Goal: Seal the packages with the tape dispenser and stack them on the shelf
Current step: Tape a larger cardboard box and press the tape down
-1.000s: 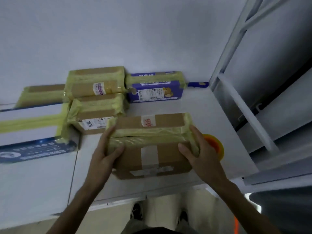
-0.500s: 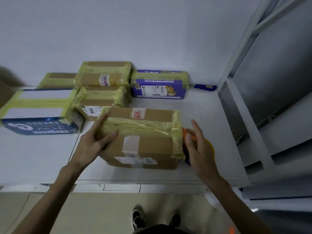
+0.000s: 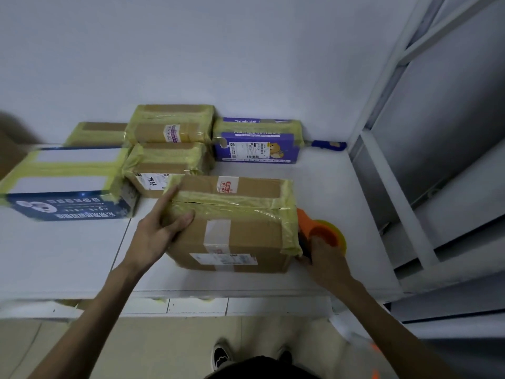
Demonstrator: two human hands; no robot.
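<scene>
A brown cardboard box [image 3: 240, 236] wrapped with yellow tape lies on the white table [image 3: 341, 192] in front of me. My left hand [image 3: 158, 228] rests on the box's left end, fingers straight along the top edge and thumb on the front face. Against the box's right side sits an orange tape dispenser [image 3: 319, 231] with a yellow tape roll. My right hand [image 3: 325, 258] grips the dispenser from below, its fingers mostly hidden behind the box corner.
Several taped packages stand behind: two brown boxes [image 3: 169, 149] stacked, a purple box [image 3: 257, 143], a blue-and-white box [image 3: 68, 184] at left. A blue-handled cutter [image 3: 328, 145] lies by the wall. A white metal shelf frame [image 3: 399, 187] rises at right.
My right hand left the box's right end, dropped to the tape dispenser and closed on it. The left hand stayed on the box's left end. The camera tilted down.
</scene>
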